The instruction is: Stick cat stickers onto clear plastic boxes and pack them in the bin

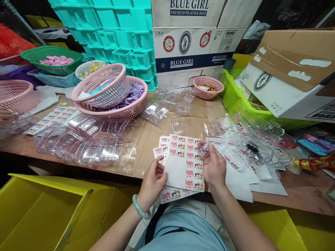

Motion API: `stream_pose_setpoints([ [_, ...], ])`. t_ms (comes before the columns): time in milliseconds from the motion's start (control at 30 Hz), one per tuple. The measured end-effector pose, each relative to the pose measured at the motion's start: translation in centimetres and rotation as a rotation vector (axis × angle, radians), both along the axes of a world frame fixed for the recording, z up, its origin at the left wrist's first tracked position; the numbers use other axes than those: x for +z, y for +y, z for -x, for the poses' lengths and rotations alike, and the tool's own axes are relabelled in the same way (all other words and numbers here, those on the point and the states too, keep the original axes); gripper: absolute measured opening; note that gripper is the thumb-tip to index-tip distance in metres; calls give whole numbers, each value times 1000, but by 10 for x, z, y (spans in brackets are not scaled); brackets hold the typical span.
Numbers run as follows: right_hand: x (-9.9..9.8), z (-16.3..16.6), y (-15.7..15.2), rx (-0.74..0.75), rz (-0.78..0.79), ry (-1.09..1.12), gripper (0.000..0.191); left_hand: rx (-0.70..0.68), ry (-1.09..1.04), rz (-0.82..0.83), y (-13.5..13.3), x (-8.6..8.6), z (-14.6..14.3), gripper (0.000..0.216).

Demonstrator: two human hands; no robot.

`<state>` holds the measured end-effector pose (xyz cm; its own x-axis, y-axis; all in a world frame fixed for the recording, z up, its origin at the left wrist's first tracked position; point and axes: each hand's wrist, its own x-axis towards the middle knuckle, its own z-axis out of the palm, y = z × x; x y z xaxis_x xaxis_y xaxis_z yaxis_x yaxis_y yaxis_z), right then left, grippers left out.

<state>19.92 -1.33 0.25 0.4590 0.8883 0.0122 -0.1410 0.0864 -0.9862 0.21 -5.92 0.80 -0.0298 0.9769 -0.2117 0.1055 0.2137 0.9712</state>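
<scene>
Right grip (215,166) pinches a small, translucent piece (205,149) (plastic, perhaps).

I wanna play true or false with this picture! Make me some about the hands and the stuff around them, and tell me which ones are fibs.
1. The left hand has a pale green bracelet on its wrist. True.

2. The right hand has nothing in its fingers. False: the right hand pinches a small object, too unclear to name.

3. The sticker sheet between the hands has a blank part with no stickers. True.

4. The white cartons are left of the turquoise crates in the picture. False: the white cartons are right of the turquoise crates.

5. The green basket holds pink pieces. True.
</scene>
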Motion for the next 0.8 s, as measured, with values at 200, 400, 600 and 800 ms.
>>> stream_pose_setpoints([
  [200,11,14,-12,322,-477,-991,37,-52,-264,-62,9,28,-21,30],
  [400,11,18,-12,426,-166,-747,69,17,-545,126,41,17,-25,22],
  [600,17,3,50,396,44,-385,31,48,-606,174,44,15,-21,32],
  [800,1,20,130,119,31,-975,36,40,-738,241,50,19,-26,33],
])
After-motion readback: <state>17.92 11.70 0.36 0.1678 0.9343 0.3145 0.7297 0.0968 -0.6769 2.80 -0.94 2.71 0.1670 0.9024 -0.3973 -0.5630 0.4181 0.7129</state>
